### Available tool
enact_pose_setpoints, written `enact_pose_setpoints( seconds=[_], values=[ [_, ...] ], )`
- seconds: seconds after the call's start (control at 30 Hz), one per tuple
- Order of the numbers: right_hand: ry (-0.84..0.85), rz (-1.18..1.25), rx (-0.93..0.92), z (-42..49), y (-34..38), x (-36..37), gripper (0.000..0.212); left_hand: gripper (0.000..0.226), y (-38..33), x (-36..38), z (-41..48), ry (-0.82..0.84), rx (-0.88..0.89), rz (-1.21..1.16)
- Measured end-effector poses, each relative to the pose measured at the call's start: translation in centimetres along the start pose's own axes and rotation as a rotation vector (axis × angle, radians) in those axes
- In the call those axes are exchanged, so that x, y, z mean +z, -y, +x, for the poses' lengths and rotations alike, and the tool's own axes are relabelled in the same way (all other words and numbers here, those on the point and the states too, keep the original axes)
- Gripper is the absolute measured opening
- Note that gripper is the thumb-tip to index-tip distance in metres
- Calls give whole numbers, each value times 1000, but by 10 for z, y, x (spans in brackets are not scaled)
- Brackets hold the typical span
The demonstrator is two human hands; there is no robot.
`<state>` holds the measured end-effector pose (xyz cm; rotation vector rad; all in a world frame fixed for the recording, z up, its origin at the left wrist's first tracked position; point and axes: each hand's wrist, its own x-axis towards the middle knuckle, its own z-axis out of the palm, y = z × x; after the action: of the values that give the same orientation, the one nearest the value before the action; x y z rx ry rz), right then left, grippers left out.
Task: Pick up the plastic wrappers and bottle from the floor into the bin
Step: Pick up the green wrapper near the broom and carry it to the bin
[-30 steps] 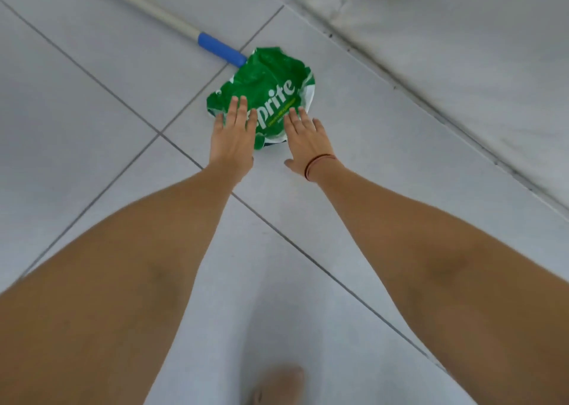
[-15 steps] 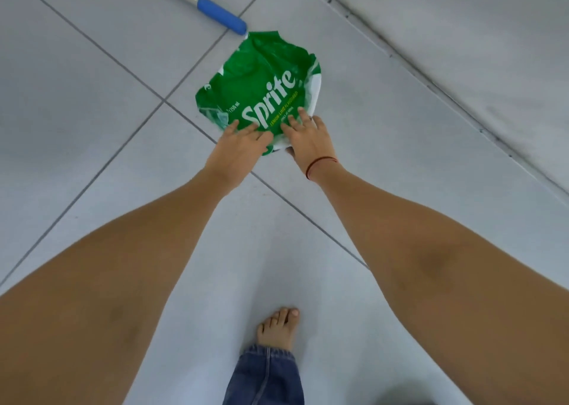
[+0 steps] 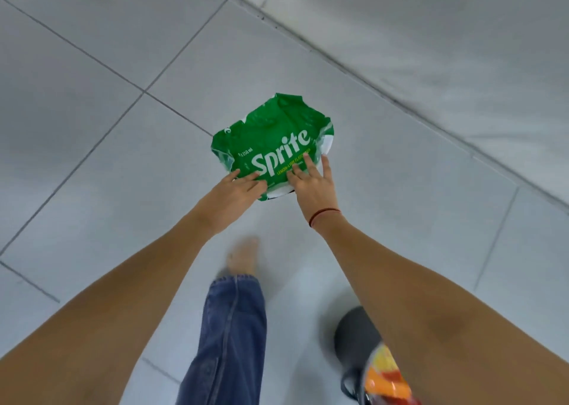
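At the centre of the frame, a crumpled green Sprite wrapper (image 3: 272, 146) was gripped along its lower edge by both hands above the white tiled floor (image 3: 92, 112). The left hand (image 3: 235, 190) was closed on the lower left edge with fingers curled over the film, while the right hand (image 3: 311, 182) was laid on the lower right portion with fingers spread. A dark bin (image 3: 354, 337) holding an orange-yellow wrapper (image 3: 386, 374) was located at the lower right, partly hidden behind the right forearm.

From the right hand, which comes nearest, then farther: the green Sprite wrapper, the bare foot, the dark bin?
1. Green Sprite wrapper: under the right hand's fingers.
2. Bare foot: below, toward the left.
3. Dark bin: farthest, bottom right.
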<state>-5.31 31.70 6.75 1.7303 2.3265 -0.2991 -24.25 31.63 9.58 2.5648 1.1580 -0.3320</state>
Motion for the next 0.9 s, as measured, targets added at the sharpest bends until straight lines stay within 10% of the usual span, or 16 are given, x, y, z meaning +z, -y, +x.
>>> enact_pose_setpoints(
  seconds=[0.57, 0.9],
  values=[
    [-127, 113, 400, -469, -26, 116, 43, 36, -354, 119, -126, 108, 453, 30],
    [171, 467, 611, -467, -38, 214, 42, 58, -398, 169, -63, 525, 328, 28]
  ],
)
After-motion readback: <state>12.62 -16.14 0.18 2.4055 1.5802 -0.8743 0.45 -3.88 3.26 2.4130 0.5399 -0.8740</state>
